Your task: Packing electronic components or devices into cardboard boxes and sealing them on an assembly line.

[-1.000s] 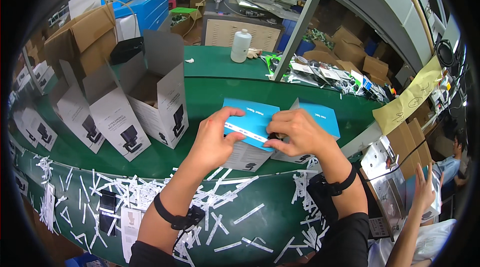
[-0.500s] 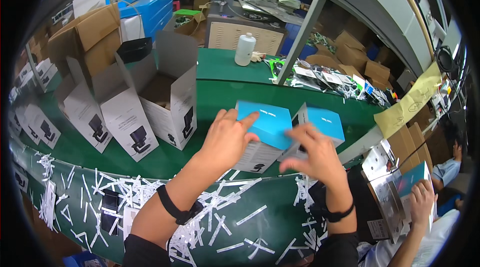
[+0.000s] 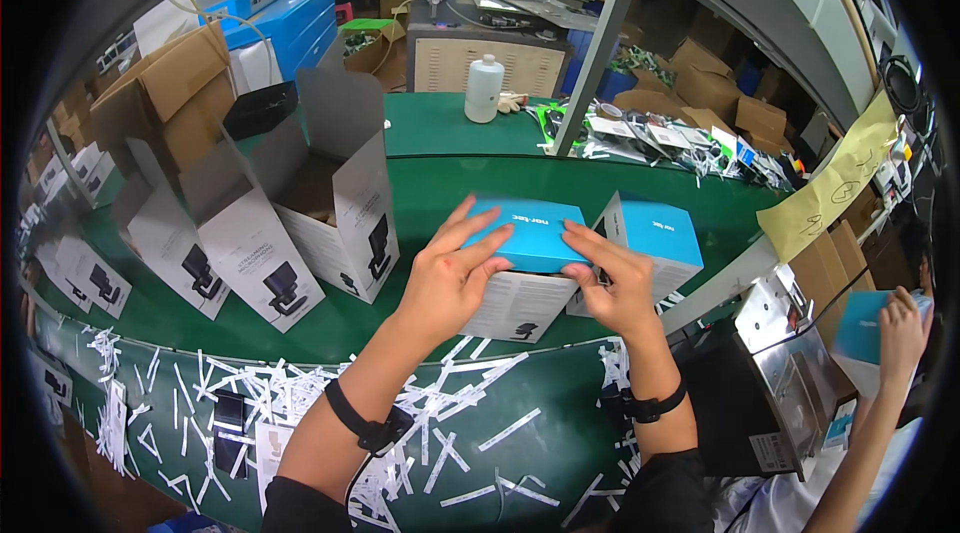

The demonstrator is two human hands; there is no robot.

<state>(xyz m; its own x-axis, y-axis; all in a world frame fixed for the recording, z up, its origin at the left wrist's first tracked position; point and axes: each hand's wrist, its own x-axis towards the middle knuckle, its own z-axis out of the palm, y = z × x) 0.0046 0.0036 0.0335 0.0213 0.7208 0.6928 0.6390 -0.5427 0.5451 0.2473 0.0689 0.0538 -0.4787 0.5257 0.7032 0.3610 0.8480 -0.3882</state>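
Note:
A white carton with a blue top point(image 3: 540, 251) stands in front of me on the green bench, its printed front facing me. My left hand point(image 3: 447, 278) grips its left side, fingers over the blue lid and thumb at the front edge. On the right, my right hand point(image 3: 617, 283) holds the lid's corner, fingers on top and thumb against the front edge. A second carton with a blue top point(image 3: 660, 233) sits just right of it, partly behind my right hand. Three white cartons with raised flaps stand to the left, the nearest one point(image 3: 262, 263) showing a printed device.
White paper strips point(image 3: 270, 388) litter the near bench. A translucent bottle point(image 3: 484, 90) stands on the far ledge, left of a metal post point(image 3: 598, 58). At right, a co-worker's hand point(image 3: 903, 323) holds another blue-topped carton beside a metal machine point(image 3: 780, 373).
My right hand has moved from above the gap between the cartons onto the front carton's lid. My left hand now has its thumb at the front edge. The co-worker's carton has shifted right.

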